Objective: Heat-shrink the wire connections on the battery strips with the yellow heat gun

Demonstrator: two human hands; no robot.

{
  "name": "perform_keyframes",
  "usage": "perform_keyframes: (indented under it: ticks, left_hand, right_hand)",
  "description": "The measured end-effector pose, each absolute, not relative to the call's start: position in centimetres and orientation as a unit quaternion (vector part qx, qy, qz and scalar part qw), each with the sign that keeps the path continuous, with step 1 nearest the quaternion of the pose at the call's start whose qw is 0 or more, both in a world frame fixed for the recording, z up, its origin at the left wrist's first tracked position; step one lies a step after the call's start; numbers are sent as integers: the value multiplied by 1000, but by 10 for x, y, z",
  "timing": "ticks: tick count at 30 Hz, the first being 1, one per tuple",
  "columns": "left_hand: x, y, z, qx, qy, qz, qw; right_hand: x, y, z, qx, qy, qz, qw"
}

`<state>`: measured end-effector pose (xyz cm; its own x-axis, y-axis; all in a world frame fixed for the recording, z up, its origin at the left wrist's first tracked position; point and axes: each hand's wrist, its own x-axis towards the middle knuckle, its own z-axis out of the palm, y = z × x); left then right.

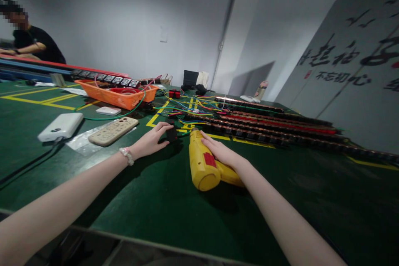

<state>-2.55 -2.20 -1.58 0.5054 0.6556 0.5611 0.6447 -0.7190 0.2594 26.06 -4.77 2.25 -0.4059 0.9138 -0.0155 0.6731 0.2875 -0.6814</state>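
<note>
A yellow heat gun point(202, 162) with a red label lies on its side, its rounded back end towards me and its dark nozzle pointing away. My right hand point(218, 149) is closed over its body near the front, and the handle runs out to the right beneath my wrist. To its left, my left hand point(157, 139) pinches a small black block point(171, 133) between thumb and fingers, close to the table. A thin green wire point(183, 134) runs from the block towards the nozzle.
Long dark battery-like strips point(249, 126) with coloured wires stretch across the right. An orange basket point(124, 99), a beige remote point(114, 131) on a plastic bag, and a white power bank point(61, 126) with a black cable are at left. Another person point(37, 43) sits far left.
</note>
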Motion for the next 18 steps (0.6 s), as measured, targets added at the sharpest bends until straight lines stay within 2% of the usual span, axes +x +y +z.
perform_keyframes:
  ticks: [9, 18]
  left_hand:
    - [-32, -9, -30, 862, 399, 310, 29]
    - [-24, -18, -19, 874, 354, 332, 31]
  right_hand:
    - [257, -56, 24, -500, -786, 307, 192]
    - [238, -80, 28, -468, -817, 312, 132]
